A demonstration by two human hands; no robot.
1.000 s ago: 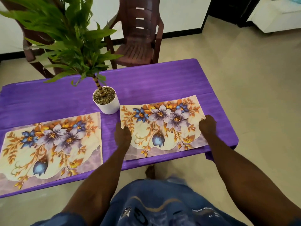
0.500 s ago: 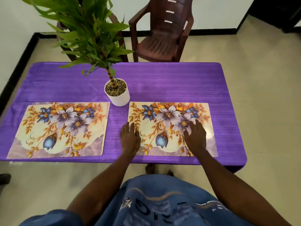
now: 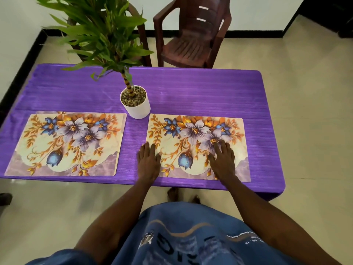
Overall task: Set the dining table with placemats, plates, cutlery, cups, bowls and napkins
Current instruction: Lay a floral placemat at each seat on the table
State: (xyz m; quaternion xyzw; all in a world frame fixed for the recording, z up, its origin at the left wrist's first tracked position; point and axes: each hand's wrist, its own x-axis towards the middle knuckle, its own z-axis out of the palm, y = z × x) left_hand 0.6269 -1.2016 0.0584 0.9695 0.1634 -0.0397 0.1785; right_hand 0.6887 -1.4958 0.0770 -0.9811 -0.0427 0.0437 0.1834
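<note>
Table (image 3: 191,96): covered in a purple cloth, occupying most of the view. Chair (image 3: 191,39): dark brown plastic, standing at the far side. Two floral placemats lie flat along the near edge, well apart from one another. Left placemat (image 3: 66,144): untouched. Right placemat (image 3: 196,148): under both hands. Potted plant (image 3: 135,102): white pot, upright, between the mats at their far corners (just beside the right mat's corner; contact cannot be determined). Left hand (image 3: 148,163): flat, fingers straight, resting across the right mat's left edge, partly on the cloth, gripping nothing. Right hand (image 3: 222,161): flat, fingers extended, pressing on the mat's right half, gripping nothing.
</note>
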